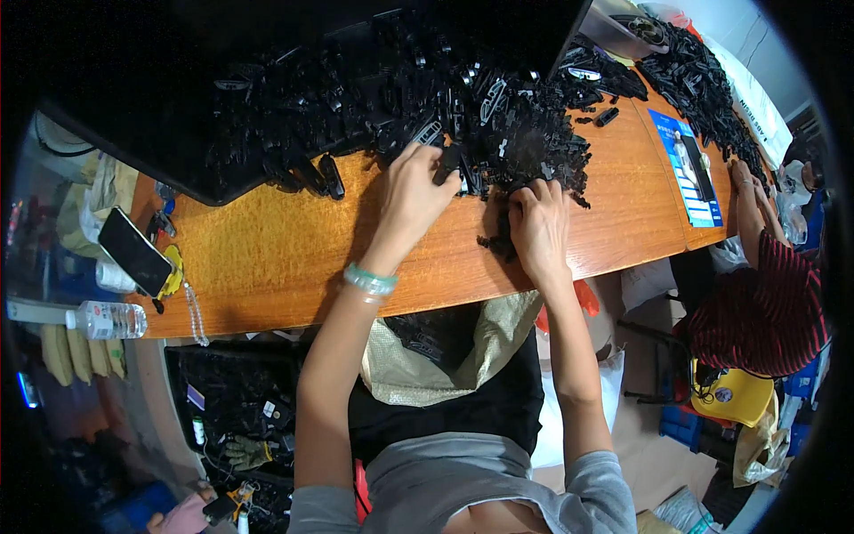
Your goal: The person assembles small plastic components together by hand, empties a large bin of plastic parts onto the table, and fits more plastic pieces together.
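Observation:
My left hand (414, 191), with a pale green bangle on its wrist, is at the near edge of a heap of small black plastic parts (382, 89). Its thumb and fingers close around a dark plastic part (449, 162). To the right, my right hand (541, 221) rests with curled fingers at the front of the same heap. Those fingertips point down among the parts, and what they hold is hidden. A small cluster of black bits (500, 242) lies beside it. Below the table edge, an open woven sack (418, 392) with black pieces inside lies across my lap.
At the left edge are a phone (133, 249), a plastic bottle (107, 320) and a bead string (194, 313). A blue leaflet (680, 169) with a dark phone lies at the right. Beyond it, a co-worker in a striped top (756, 311) reaches toward another black pile (689, 76).

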Action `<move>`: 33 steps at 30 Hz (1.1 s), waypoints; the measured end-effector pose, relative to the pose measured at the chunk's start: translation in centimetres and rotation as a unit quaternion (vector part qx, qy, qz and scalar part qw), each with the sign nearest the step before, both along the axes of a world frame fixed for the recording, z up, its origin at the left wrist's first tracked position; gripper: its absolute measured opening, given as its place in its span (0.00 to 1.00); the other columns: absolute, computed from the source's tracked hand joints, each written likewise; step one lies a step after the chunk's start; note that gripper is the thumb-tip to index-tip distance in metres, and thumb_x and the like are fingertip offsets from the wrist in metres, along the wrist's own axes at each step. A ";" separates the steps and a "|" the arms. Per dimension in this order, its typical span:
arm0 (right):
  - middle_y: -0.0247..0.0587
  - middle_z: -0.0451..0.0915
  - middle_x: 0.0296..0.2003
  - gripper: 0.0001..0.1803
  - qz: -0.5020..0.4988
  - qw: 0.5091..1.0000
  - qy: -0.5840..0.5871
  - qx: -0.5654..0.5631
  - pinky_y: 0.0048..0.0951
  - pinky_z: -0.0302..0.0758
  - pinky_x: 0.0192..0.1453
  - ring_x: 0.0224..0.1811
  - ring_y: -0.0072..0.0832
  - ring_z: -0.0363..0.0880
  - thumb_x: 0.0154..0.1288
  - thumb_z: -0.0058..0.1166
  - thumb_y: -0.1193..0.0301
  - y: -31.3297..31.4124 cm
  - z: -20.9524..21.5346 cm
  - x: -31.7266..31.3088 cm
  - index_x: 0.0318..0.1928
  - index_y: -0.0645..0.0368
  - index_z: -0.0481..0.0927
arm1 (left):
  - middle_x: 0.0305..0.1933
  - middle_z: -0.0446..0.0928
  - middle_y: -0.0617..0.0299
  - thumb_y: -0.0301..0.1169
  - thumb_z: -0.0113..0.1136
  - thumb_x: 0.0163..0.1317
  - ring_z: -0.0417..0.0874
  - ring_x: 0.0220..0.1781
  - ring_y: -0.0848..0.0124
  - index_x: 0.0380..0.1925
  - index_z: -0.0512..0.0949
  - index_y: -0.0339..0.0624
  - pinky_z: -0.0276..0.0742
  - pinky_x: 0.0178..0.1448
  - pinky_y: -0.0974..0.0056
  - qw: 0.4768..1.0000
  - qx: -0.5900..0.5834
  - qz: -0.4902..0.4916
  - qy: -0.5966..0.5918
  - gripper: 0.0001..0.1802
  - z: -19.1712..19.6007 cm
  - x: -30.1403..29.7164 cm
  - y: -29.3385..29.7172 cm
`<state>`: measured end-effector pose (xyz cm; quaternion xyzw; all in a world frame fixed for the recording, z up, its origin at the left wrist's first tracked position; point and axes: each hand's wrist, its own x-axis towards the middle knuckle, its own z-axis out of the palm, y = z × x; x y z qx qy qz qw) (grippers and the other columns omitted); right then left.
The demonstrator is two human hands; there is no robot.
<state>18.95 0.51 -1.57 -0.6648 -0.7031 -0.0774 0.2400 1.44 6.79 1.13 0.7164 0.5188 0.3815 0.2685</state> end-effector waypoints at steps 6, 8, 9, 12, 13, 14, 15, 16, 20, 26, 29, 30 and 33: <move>0.41 0.72 0.35 0.10 0.052 0.998 0.011 0.037 0.37 0.62 0.45 0.42 0.39 0.68 0.45 0.58 0.77 -0.5 0.5 -0.6 0.32 0.61 0.78 | 0.36 0.79 0.59 0.21 0.57 0.58 0.78 0.32 0.77 0.42 0.76 0.29 0.76 0.39 0.72 0.970 -0.061 -0.048 -0.230 0.11 -1.6 -3.6 -4.8; 0.41 0.72 0.36 0.10 0.069 0.996 0.018 0.047 0.37 0.62 0.46 0.42 0.39 0.67 0.44 0.58 0.78 -0.7 0.2 -0.7 0.33 0.60 0.78 | 0.40 0.80 0.57 0.23 0.53 0.63 0.78 0.31 0.78 0.52 0.73 0.28 0.76 0.39 0.73 0.917 -0.203 -0.044 -0.342 0.17 -1.2 -4.1 -6.6; 0.40 0.72 0.36 0.11 0.086 0.994 0.025 0.058 0.37 0.62 0.46 0.42 0.38 0.67 0.44 0.58 0.78 -0.8 0.1 -0.8 0.33 0.60 0.78 | 0.40 0.81 0.57 0.25 0.52 0.66 0.77 0.29 0.79 0.56 0.71 0.29 0.75 0.36 0.74 0.920 -0.218 -0.034 -0.325 0.20 -1.2 -4.5 -7.2; 0.39 0.73 0.37 0.12 0.105 0.989 0.056 0.085 0.37 0.61 0.46 0.43 0.38 0.67 0.44 0.58 0.79 -1.0 0.1 -1.0 0.34 0.60 0.78 | 0.34 0.81 0.59 0.27 0.54 0.65 0.76 0.27 0.80 0.51 0.75 0.28 0.74 0.31 0.75 0.919 -0.214 -0.015 -0.330 0.16 -1.8 -5.4 -8.6; 0.39 0.73 0.37 0.12 0.106 0.989 0.056 0.084 0.37 0.61 0.46 0.43 0.38 0.67 0.44 0.58 0.79 -1.1 0.1 -1.0 0.34 0.60 0.78 | 0.30 0.80 0.60 0.28 0.55 0.65 0.76 0.25 0.80 0.46 0.78 0.28 0.72 0.27 0.75 0.918 -0.185 -0.020 -0.349 0.14 -2.1 -5.4 -8.8; 0.39 0.73 0.37 0.11 0.097 0.991 0.057 0.074 0.37 0.61 0.46 0.43 0.38 0.67 0.45 0.58 0.79 -1.0 0.0 -0.9 0.34 0.60 0.79 | 0.30 0.80 0.60 0.28 0.55 0.65 0.76 0.25 0.80 0.46 0.78 0.28 0.72 0.27 0.75 0.919 -0.185 -0.019 -0.349 0.14 -2.1 -5.4 -8.9; 0.38 0.73 0.37 0.11 0.089 0.992 0.058 0.065 0.36 0.61 0.46 0.44 0.38 0.67 0.46 0.58 0.78 -1.0 0.0 -0.9 0.34 0.60 0.79 | 0.29 0.80 0.60 0.27 0.56 0.64 0.76 0.25 0.80 0.44 0.78 0.28 0.72 0.27 0.75 0.911 -0.188 -0.015 -0.367 0.13 -2.2 -5.4 -9.1; 0.38 0.73 0.37 0.11 0.089 0.992 0.057 0.066 0.36 0.61 0.46 0.44 0.38 0.67 0.46 0.58 0.78 -1.0 0.2 -0.9 0.34 0.60 0.79 | 0.29 0.79 0.61 0.26 0.56 0.64 0.76 0.26 0.79 0.42 0.79 0.28 0.72 0.27 0.75 0.903 -0.191 -0.012 -0.385 0.11 -2.2 -5.5 -9.3; 0.38 0.74 0.38 0.10 0.085 0.995 0.052 -0.024 0.36 0.62 0.47 0.44 0.38 0.67 0.48 0.59 0.77 -0.6 0.9 -0.7 0.34 0.60 0.82 | 0.31 0.79 0.60 0.23 0.58 0.61 0.77 0.27 0.78 0.41 0.79 0.28 0.74 0.29 0.74 0.898 -0.182 -0.033 -0.398 0.10 -2.2 -5.9 -9.9; 0.42 0.74 0.38 0.09 0.109 0.989 0.087 -0.049 0.38 0.62 0.51 0.45 0.40 0.68 0.48 0.61 0.77 -0.6 2.1 -0.4 0.33 0.63 0.79 | 0.34 0.79 0.57 0.18 0.60 0.57 0.79 0.31 0.77 0.45 0.75 0.28 0.78 0.34 0.73 0.897 -0.181 -0.053 -0.399 0.15 -2.0 -6.0 -10.9; 0.43 0.74 0.35 0.11 0.146 0.979 0.139 0.020 0.37 0.65 0.46 0.41 0.39 0.68 0.47 0.61 0.79 -1.6 2.2 -1.0 0.34 0.63 0.77 | 0.35 0.79 0.57 0.17 0.60 0.57 0.80 0.32 0.77 0.45 0.74 0.28 0.79 0.35 0.73 0.898 -0.181 -0.051 -0.398 0.15 -2.1 -5.8 -11.3; 0.43 0.73 0.33 0.12 0.172 0.966 0.188 0.048 0.37 0.66 0.43 0.38 0.39 0.68 0.45 0.62 0.81 -2.0 2.4 -1.4 0.33 0.63 0.76 | 0.35 0.79 0.57 0.17 0.60 0.57 0.80 0.33 0.77 0.45 0.74 0.28 0.80 0.36 0.73 0.897 -0.181 -0.053 -0.400 0.15 -2.1 -5.7 -11.5; 0.43 0.77 0.30 0.11 0.224 0.940 0.249 0.069 0.32 0.70 0.37 0.33 0.36 0.73 0.46 0.61 0.84 -3.9 3.6 -2.6 0.33 0.65 0.79 | 0.35 0.80 0.57 0.17 0.59 0.58 0.81 0.33 0.76 0.45 0.74 0.28 0.81 0.37 0.72 0.896 -0.187 -0.055 -0.399 0.14 -1.8 -5.4 -11.8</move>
